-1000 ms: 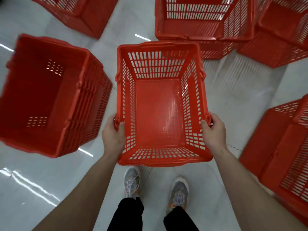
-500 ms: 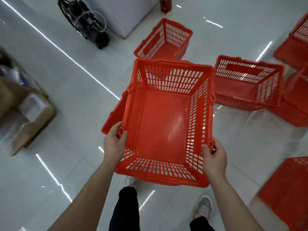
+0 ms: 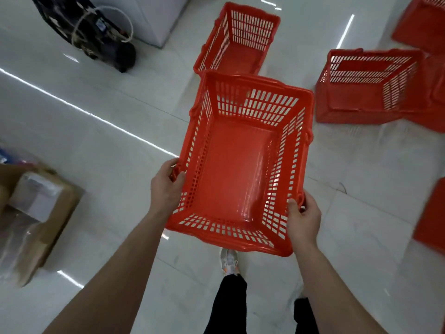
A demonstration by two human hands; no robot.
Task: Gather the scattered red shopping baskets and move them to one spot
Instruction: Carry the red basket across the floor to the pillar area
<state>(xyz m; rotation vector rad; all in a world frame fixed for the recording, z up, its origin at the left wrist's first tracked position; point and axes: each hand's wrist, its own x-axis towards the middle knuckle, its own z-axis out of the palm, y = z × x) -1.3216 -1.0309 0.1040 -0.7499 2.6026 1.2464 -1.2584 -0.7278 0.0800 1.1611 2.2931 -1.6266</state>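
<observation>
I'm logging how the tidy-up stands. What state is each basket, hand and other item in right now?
Held red basket: empty, lifted off the floor, gripped at both side rims.
Left hand: closed on its left rim.
Right hand: closed on its right rim.
Basket ahead: empty, upright on the floor.
Basket at right: empty, on the floor.
Cardboard box: on the floor, blurred.

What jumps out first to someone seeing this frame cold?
A slotted red plastic basket fills the centre, held off the glossy white floor by the left hand and right hand at its near corners. More empty red baskets sit beyond and right.
</observation>
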